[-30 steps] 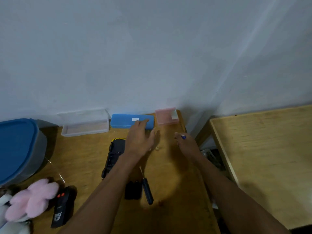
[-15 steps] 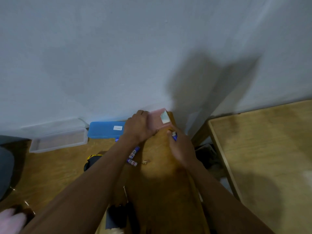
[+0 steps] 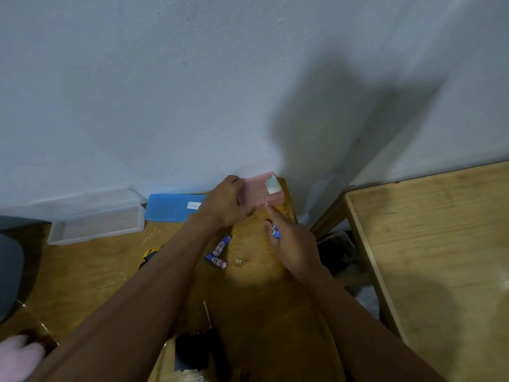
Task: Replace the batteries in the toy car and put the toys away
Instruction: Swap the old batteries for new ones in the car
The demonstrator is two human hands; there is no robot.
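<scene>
Pink box (image 3: 260, 191) — lid shut, left hand (image 3: 225, 204) gripping; right hand (image 3: 292, 244) clasps batteries (image 3: 274, 230).

Both of my bare forearms reach forward from the lower edge of the view, converging toward the far side of the table. My left hand (image 3: 225, 201) is knuckles up, fingers curled around the left end of the small pink plastic box (image 3: 259, 192), thumb side toward me. My right hand (image 3: 292, 244) sits just right of it, back of the hand up, index finger extended and touching the box's near edge. The remaining right fingers pinch two blue cylindrical batteries (image 3: 274, 230), metal ends showing.
</scene>
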